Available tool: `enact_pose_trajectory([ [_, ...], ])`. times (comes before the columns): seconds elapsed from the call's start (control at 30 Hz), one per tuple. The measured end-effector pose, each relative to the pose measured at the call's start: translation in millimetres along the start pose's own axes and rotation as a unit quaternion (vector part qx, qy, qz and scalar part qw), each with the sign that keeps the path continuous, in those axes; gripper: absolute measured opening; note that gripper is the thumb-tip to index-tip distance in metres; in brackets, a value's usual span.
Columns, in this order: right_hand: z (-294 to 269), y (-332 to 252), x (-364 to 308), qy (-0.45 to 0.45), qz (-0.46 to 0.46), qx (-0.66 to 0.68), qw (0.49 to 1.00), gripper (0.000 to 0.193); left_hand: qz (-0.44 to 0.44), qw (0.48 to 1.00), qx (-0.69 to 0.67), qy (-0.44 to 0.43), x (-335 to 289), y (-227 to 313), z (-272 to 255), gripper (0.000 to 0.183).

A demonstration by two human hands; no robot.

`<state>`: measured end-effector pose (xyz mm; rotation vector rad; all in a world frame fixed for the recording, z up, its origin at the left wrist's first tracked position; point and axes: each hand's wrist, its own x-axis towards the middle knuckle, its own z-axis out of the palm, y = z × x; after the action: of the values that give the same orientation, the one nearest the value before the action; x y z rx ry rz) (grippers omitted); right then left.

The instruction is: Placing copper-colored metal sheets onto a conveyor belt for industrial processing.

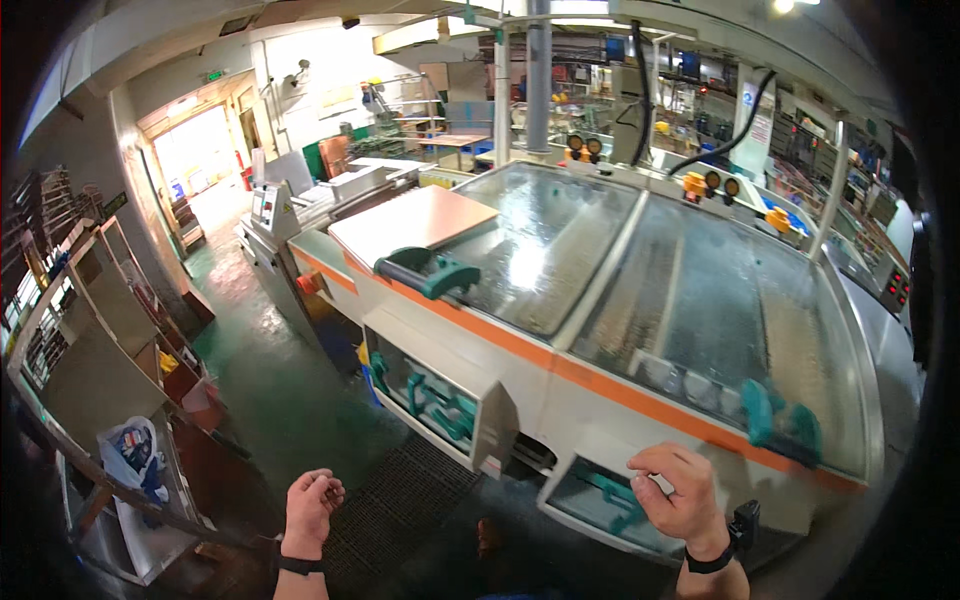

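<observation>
My left hand [313, 510] hangs in front of me over a dark floor grating, its fingers curled closed with nothing visible in them. My right hand [682, 497] is raised before the front of a large cream machine with an orange stripe [560, 370]. Its fingers are bent, with a gap between forefinger and thumb and nothing in it. It overlaps a lower window [590, 490] with green parts behind it, and I cannot tell that it touches. Copper-coloured sheets [415, 214] lie on the machine's left top, beyond both hands.
Glass lids with green handles [450, 277] cover the machine's top. A metal rack [100, 400] holding panels and a plastic bag [135, 455] stands at the left. The floor grating [400, 505] is underfoot. A green-floored aisle [260, 390] leads to a bright doorway.
</observation>
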<state>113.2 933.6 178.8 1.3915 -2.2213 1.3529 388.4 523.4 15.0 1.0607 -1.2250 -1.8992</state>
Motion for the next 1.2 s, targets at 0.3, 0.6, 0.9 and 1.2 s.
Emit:
enact_pose_trajectory([
  [0.3, 135.9, 58.1, 175.1, 0.017, 0.036, 0.086, 0.996, 0.016, 0.086, 0.994, 0.054, -0.032, 232.9, 157.9, 45.4, 0.019],
  [0.6, 257.6, 54.7, 307.4, 0.053, -0.013, -0.025, 0.998, 0.024, 0.197, 0.936, 0.272, -0.109, 511.2, 282.5, 132.0, 0.053],
  [0.9, 344.7, 45.2, 366.0, 0.156, 0.213, -0.310, 0.913, 0.025, 0.097, 0.833, 0.320, -0.441, 675.4, 296.5, 175.8, 0.041],
  [1.2, 363.4, 39.1, 371.9, 0.202, 0.307, -0.391, 0.843, 0.018, 0.202, 0.764, 0.407, -0.459, 714.9, 305.7, 171.6, 0.017],
])
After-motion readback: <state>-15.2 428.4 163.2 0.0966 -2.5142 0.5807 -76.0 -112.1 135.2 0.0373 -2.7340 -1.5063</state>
